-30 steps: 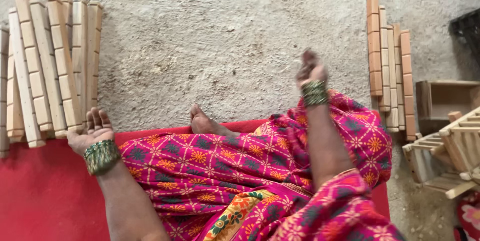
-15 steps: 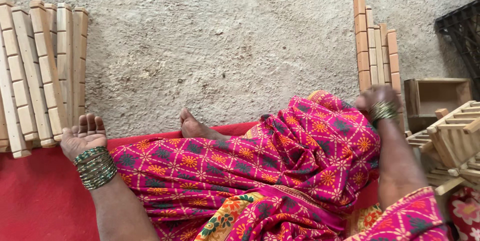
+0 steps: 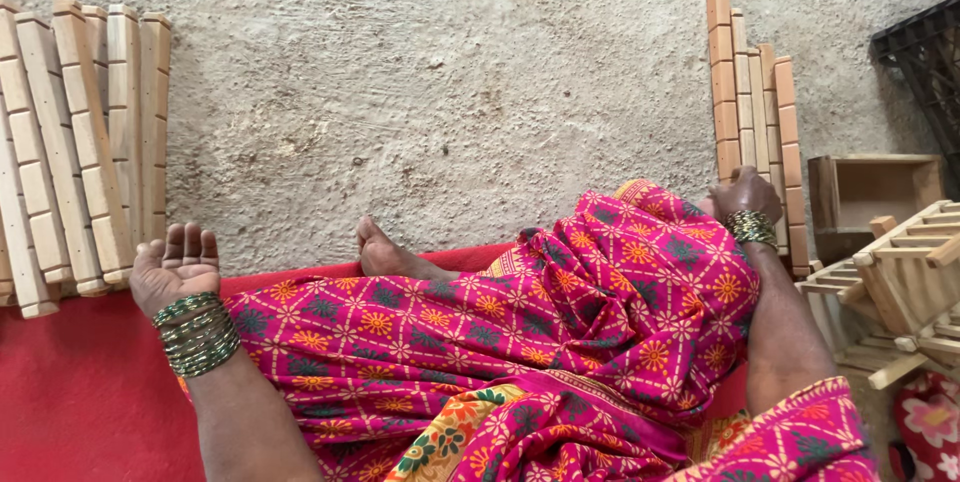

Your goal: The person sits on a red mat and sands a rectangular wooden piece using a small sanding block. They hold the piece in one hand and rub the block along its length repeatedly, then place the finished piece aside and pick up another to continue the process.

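At right of frame, the right hand (image 3: 745, 197) closed its grip on a notched wooden strip (image 3: 722, 82) in the floor pile, apparently mid-pickup; lifting called for a firm hold. The left hand (image 3: 175, 264) rested open, empty.

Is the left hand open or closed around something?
Open and empty: the left hand lies palm up, fingers loosely curled, holding nothing, just short of the notched wooden strips.

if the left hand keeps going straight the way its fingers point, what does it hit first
Most likely the near ends of the notched wooden strips lying on the floor just beyond the left hand, whose fingers point up the picture toward them. How high the open palm sits is unclear.
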Tool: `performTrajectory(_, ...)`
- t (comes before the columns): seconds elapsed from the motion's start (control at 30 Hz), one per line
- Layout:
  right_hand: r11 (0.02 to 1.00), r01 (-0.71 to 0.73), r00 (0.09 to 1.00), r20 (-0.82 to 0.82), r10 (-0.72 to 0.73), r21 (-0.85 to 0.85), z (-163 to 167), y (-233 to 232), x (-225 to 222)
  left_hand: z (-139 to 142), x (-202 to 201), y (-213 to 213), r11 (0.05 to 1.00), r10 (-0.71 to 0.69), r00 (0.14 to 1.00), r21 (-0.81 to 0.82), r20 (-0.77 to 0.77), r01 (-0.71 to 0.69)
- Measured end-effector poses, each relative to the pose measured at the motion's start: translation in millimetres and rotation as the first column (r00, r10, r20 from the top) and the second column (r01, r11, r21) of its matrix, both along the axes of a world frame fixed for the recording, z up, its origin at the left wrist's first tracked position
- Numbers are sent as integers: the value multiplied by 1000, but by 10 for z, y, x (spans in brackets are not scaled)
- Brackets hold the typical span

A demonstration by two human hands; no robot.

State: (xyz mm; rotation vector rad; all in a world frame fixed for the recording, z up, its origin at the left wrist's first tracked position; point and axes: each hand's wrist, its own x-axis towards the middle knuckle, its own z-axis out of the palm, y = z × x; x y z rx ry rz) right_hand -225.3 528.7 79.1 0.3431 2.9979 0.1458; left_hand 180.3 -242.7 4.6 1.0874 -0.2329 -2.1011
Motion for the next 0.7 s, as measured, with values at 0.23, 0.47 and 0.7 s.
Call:
performTrajectory(0.23,999,34,999,-30,-34,13,-93,44,52,5,-7,3,1000,-3,1000,-13,11,4)
performTrajectory(0.47,952,44,987,-136,-89,-303,-7,75,31,3,-17,-6,1000,-10,999,-17,49,11)
performTrajectory(0.7,922,6,986,-152,-70,-387,14,58,108,16,-15,-11,1000,-21,999,-22,46,22)
